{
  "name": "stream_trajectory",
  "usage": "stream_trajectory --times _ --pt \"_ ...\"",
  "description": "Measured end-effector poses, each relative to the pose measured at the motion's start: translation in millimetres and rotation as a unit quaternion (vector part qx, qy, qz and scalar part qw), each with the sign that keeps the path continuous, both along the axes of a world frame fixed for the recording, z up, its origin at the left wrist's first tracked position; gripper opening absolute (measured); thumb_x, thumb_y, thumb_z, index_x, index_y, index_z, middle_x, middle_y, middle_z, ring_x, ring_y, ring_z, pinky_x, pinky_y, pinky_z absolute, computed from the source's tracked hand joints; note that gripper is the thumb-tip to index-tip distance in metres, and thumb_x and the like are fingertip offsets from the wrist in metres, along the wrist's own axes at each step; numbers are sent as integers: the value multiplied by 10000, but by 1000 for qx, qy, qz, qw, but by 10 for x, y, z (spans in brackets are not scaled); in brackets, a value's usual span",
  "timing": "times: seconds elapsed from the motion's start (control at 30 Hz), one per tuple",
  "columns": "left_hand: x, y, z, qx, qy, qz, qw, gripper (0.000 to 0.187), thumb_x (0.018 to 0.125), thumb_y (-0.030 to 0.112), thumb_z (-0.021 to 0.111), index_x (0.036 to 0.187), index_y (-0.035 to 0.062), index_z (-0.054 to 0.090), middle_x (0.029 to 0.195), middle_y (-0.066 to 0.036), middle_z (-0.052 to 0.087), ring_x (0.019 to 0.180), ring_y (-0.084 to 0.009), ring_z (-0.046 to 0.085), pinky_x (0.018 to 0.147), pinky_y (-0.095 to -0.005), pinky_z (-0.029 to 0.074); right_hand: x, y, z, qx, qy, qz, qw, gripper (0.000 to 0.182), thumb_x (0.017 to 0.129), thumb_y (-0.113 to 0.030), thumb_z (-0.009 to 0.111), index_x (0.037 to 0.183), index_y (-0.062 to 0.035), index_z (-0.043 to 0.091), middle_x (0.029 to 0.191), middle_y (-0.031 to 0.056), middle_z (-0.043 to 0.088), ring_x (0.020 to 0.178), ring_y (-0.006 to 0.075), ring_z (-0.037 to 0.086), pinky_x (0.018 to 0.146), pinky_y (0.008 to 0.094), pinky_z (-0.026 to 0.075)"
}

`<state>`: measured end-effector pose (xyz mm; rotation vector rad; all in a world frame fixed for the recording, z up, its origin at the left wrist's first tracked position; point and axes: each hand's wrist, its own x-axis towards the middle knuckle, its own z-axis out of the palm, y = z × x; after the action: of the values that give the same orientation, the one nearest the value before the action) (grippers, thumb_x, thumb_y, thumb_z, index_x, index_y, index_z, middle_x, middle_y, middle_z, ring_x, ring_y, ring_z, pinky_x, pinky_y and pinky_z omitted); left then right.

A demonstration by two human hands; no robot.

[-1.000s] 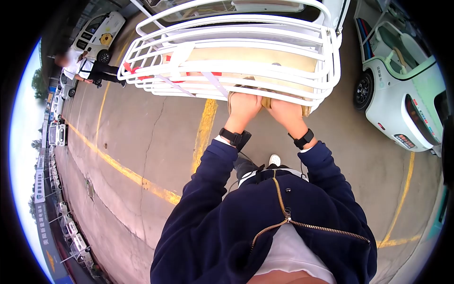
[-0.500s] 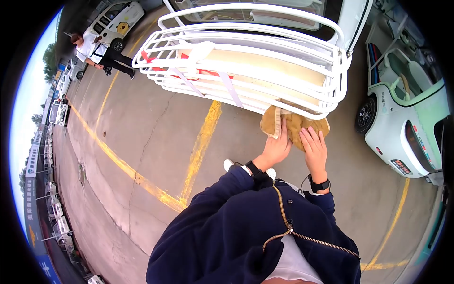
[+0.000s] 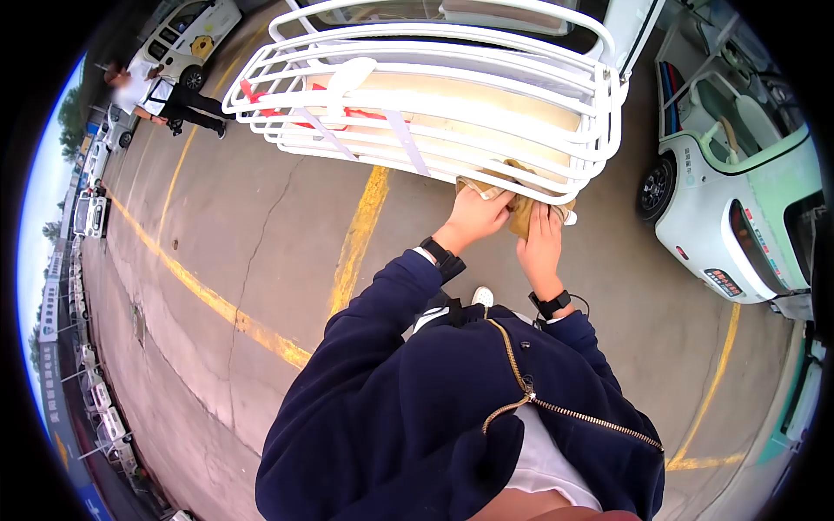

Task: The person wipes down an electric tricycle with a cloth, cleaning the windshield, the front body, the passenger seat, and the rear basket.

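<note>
A brown cloth hangs bunched at the lower right edge of a white metal rack. My left hand is closed on the cloth's left part, its fingertips partly hidden under the lowest bars. On the cloth's right part lies my right hand, fingers bent over the fabric and pressed together. Behind the bars are a cream panel and red ribbon pieces. A white object shows just right of the cloth.
A pale green and white vehicle stands at the right. At the upper left a person in a white top stands near a white van. Yellow lines mark the paved ground.
Both hands have moved up and closer to the rack with the cloth. The cloth is now more bunched, with part of it tucked among the lower bars. The view has shifted slightly.
</note>
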<state>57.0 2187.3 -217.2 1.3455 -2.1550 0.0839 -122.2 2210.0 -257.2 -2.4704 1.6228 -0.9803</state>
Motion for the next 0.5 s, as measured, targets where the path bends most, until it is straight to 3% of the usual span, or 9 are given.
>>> stream_trajectory --times 0.1,0.2,0.3,0.37,0.4,0.43,0.5 --pt "390 73 -44 26 -65 49 996 445 780 183 643 1220 133 594 960 -91 685 860 -293 664 743 -424 513 289 -97 107 -26 9 57 998 749 696 -47 625 1417 25 434 1416 185 486 1255 358 478 1074 457 372" --pt "688 99 -194 19 -51 92 994 456 781 170 641 1225 79 588 949 -112 685 867 -304 658 766 -421 501 735 -224 196 -29 2 141 990 669 708 -98 657 1352 13 517 1338 157 563 1243 295 513 1082 439 376" --pt "721 40 -313 0 -91 121 988 467 783 153 633 1228 24 575 950 -139 683 905 -324 645 832 -436 481 981 -401 36 -42 -40 143 988 577 718 -124 655 1274 12 582 1253 138 626 1192 283 556 1066 420 395" --pt "580 102 -230 67 -46 174 981 488 777 142 637 1233 -16 563 974 -168 673 955 -347 623 871 -464 457 926 -418 63 -55 -32 114 991 525 724 -148 649 1222 13 615 1190 124 660 1158 267 585 1056 409 405" --pt "556 123 -220 139 -31 175 974 576 768 140 651 1296 -40 507 1091 -206 643 1045 -371 584 944 -499 426 840 -424 45 -65 -22 129 989 566 694 -137 655 1238 11 601 1196 138 651 1163 277 579 1051 412 406" --pt "528 163 -232 137 -43 165 976 576 768 140 651 1296 -40 507 1091 -206 643 1045 -371 584 944 -499 426 763 -389 79 -74 -11 147 986 608 665 -126 660 1253 9 587 1202 151 642 1167 286 572 1045 416 407" --pt "452 203 -249 65 -54 158 984 699 783 151 662 1387 -85 400 1268 -270 542 1155 -410 515 1019 -519 382 482 -298 114 -59 -6 117 991 645 607 -124 673 1235 2 596 1201 143 630 1168 291 566 1038 418 420"
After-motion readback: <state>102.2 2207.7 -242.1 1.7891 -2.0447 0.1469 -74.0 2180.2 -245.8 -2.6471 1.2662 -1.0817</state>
